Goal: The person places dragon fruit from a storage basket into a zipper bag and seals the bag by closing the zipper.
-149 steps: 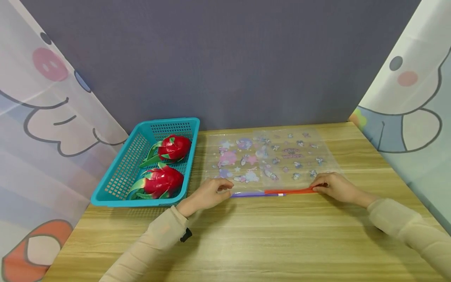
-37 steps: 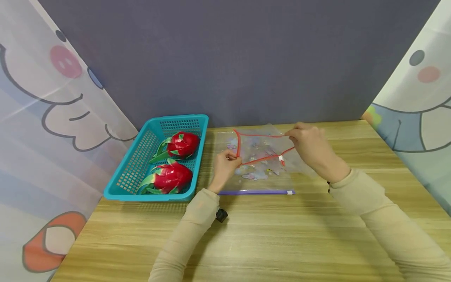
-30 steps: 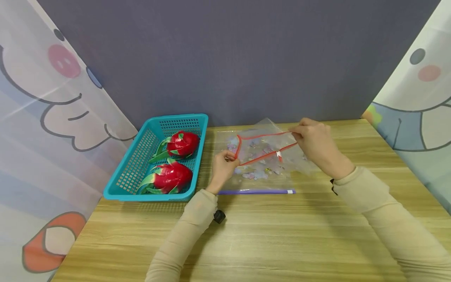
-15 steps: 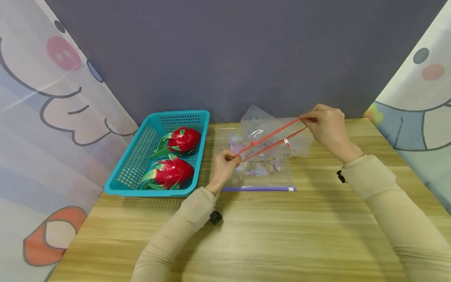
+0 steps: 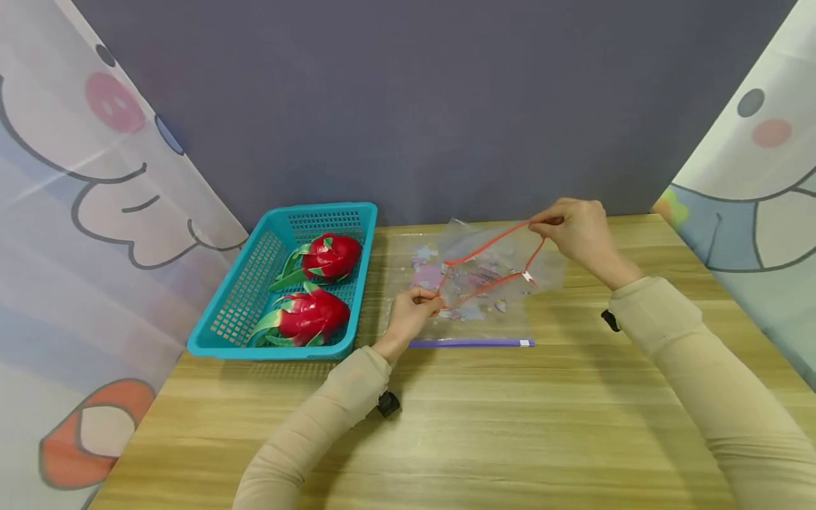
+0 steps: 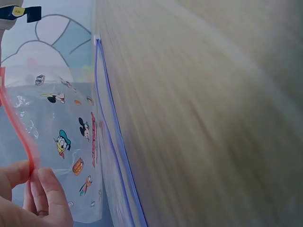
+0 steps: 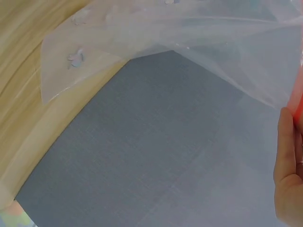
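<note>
A clear slider zip bag (image 5: pixel 494 241) with a red zip edge is held up over the table, its mouth spread apart. My left hand (image 5: pixel 411 315) pinches the lower left corner of the red edge between thumb and fingers. Higher up, my right hand (image 5: pixel 581 234) pinches the far right part of that edge. The white slider (image 5: pixel 526 276) sits near the right end of the front rim. Small cartoon prints on the bag's film (image 6: pixel 61 118) show in the left wrist view. Beneath it, a second zip bag with a purple edge (image 5: pixel 472 343) lies flat on the table.
A turquoise plastic basket (image 5: pixel 210 350) stands on the left with two red dragon fruits (image 5: pixel 331 256) in it, one behind the other. A dark grey panel (image 5: pixel 414 106) rises behind the wooden table (image 5: pixel 484 425). Printed cartoon curtains (image 5: pixel 115 177) hang at both sides.
Five seconds ago the red-edged bag lay flat; both hands have since lifted it over the purple-edged bag. Its mouth, narrow half a second ago, is wider now, and the right hand is slightly lower.
</note>
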Available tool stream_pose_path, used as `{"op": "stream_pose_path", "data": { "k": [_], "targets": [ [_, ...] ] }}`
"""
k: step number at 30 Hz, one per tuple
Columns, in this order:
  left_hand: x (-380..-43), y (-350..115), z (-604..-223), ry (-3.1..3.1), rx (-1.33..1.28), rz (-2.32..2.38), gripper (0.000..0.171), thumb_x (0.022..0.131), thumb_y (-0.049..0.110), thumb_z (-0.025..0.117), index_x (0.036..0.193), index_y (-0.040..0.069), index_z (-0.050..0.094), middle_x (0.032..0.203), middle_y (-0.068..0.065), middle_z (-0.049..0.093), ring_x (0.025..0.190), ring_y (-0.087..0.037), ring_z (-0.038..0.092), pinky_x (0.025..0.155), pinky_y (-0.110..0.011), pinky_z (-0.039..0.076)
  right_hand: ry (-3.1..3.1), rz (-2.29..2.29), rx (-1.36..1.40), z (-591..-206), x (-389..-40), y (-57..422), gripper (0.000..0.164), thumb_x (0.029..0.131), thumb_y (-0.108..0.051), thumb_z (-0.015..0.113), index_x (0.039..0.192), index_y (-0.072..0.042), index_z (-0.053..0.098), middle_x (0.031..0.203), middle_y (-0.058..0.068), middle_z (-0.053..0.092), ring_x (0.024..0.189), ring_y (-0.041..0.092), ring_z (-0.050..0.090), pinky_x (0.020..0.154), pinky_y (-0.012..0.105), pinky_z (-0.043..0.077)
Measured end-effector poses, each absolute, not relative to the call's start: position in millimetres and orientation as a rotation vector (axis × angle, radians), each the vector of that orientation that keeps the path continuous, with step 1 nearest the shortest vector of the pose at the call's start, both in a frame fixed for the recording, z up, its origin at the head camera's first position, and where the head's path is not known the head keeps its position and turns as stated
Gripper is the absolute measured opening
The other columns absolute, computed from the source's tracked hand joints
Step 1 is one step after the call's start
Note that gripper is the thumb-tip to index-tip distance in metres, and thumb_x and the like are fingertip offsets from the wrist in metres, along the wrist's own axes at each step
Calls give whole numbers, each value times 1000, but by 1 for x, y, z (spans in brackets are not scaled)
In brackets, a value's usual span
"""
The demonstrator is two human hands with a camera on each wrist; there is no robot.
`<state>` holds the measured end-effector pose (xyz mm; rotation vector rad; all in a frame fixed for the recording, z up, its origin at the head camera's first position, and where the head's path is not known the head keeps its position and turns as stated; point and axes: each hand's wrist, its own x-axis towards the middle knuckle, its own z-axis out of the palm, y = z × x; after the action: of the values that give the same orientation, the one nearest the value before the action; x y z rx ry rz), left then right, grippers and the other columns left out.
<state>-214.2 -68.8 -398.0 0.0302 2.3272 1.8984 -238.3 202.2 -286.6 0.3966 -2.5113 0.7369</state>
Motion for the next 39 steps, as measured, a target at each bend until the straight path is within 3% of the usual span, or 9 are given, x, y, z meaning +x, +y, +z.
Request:
{"op": "stream_pose_path", "data": {
  "k": [11, 16, 24, 31, 39],
  "targets": [
    [-213, -64, -393, 2297, 87, 1810, 19, 85, 15, 63, 97, 0, 63, 90, -14, 65, 87, -35, 64, 79, -40, 53, -2633, 772, 364, -290, -238, 193, 8, 79, -12, 71, 83, -6, 75, 78, 11, 67, 55, 12, 55, 46, 22, 40],
    [-213, -61, -393, 2298, 155, 1778, 23, 84, 18, 65, 98, -1, 62, 89, -11, 64, 85, -34, 64, 78, -40, 53, -2613, 740, 436, -297, -239, 188, 6, 77, -10, 73, 81, -5, 74, 75, 11, 68, 59, 18, 60, 50, 22, 42],
    [-209, -69, -392, 2354, 351, 1590, 24, 85, 15, 63, 105, 1, 63, 99, -9, 61, 87, -22, 60, 77, -33, 52, -2536, 724, 481, -305, -242, 187, 5, 74, -6, 74, 78, -5, 74, 73, 9, 68, 62, 21, 61, 53, 22, 41],
    [-193, -85, -385, 2468, 490, 1320, 26, 86, 19, 63, 109, 7, 64, 103, -2, 65, 94, -17, 59, 77, -30, 49, -2558, 815, 479, -307, -239, 189, 7, 77, -8, 72, 83, -4, 74, 77, 12, 68, 66, 23, 62, 55, 22, 42],
    [-165, -110, -374, 2427, 540, 1356, 24, 84, 14, 63, 106, 3, 64, 102, -9, 65, 92, -16, 59, 78, -29, 49, -2621, 883, 446, -311, -238, 192, 13, 80, -16, 71, 88, -6, 74, 84, 11, 69, 69, 21, 61, 58, 28, 45]
  ]
}}
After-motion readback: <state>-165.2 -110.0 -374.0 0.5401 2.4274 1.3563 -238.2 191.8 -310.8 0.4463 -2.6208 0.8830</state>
